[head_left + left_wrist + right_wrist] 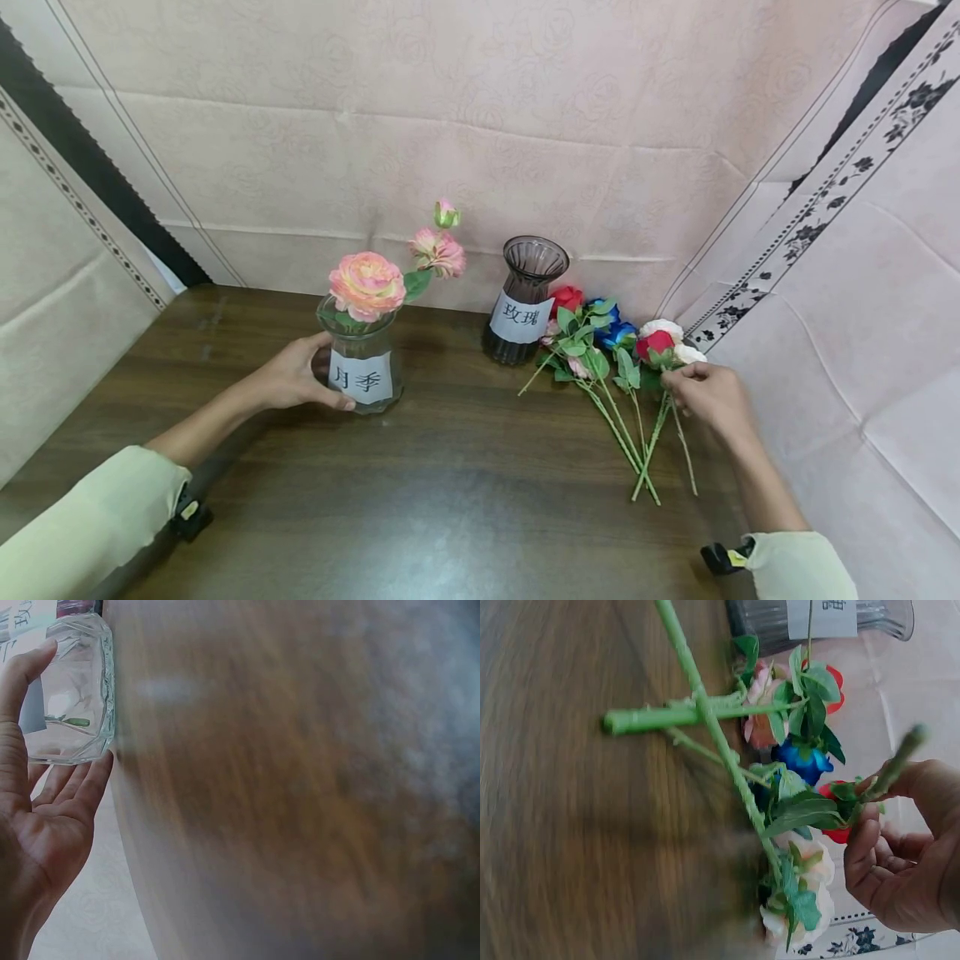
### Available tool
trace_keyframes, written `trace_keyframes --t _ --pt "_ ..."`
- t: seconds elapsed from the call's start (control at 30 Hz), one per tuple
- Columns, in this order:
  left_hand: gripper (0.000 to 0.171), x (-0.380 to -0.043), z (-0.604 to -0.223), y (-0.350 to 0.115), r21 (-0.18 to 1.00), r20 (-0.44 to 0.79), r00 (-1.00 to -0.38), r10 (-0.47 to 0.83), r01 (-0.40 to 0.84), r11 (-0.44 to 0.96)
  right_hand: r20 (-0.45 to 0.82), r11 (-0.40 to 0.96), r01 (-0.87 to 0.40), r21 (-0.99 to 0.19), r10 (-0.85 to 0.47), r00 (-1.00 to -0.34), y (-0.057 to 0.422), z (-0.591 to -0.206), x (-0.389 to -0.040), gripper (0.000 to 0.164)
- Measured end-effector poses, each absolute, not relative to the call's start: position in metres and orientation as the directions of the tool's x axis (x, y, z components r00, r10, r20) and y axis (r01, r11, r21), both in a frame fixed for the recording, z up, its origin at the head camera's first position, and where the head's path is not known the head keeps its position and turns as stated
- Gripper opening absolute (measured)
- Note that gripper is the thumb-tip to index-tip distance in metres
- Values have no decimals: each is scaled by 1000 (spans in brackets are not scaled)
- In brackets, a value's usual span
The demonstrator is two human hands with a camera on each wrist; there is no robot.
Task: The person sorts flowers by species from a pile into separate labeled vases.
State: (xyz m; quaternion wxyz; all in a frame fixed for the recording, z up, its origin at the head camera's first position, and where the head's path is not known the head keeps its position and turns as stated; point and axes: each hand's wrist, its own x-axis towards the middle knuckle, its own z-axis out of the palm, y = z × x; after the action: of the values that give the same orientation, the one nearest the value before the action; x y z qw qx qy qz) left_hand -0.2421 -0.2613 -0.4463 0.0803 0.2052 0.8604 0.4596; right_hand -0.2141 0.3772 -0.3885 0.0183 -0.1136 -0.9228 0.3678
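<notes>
My left hand (296, 375) holds a clear glass vase (385, 397) on the table, thumb across its white label and fingers round the far side. A large pink-and-yellow flower (367, 287) stands in it; smaller pink blooms (441, 252) on a side branch lean right. At the right, my right hand (708, 398) pinches the stem (891, 771) of a red rose (656, 343) between thumb and forefinger, just below the bloom. In the right wrist view, the stem's cut end points toward the camera. White roses (810, 881) lie beside that hand, and blue roses (615, 325) farther left.
A dark grey ribbed vase (510, 350) with a white label stands near the table's back edge. Another red rose (567, 298) and pink blooms (577, 367) lie right of it, their green stems (626, 442) crossing toward the front. Pale cloth (480, 125) hangs behind the table.
</notes>
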Motion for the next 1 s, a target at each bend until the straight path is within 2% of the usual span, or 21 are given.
trace_keyframes --t 0.17,0.3,0.53,0.83,1.0 --pt "103 -242 -445 -262 823 45 -902 429 276 496 21 625 145 -767 250 -968 360 -390 -222 26" --pt "102 -242 -445 -263 822 45 -903 426 276 498 50 579 76 -812 199 -979 347 -397 -231 29" --pt "103 -241 -446 -262 826 45 -902 430 276 491 11 608 50 -792 97 -995 342 -413 -238 32" --pt "104 -241 -445 -262 827 43 -904 425 271 493 21 624 73 -778 143 -990 362 -411 -225 34" --pt "104 -242 -445 -262 825 41 -903 427 272 495 -37 632 114 -767 133 -990 385 -418 -216 38"
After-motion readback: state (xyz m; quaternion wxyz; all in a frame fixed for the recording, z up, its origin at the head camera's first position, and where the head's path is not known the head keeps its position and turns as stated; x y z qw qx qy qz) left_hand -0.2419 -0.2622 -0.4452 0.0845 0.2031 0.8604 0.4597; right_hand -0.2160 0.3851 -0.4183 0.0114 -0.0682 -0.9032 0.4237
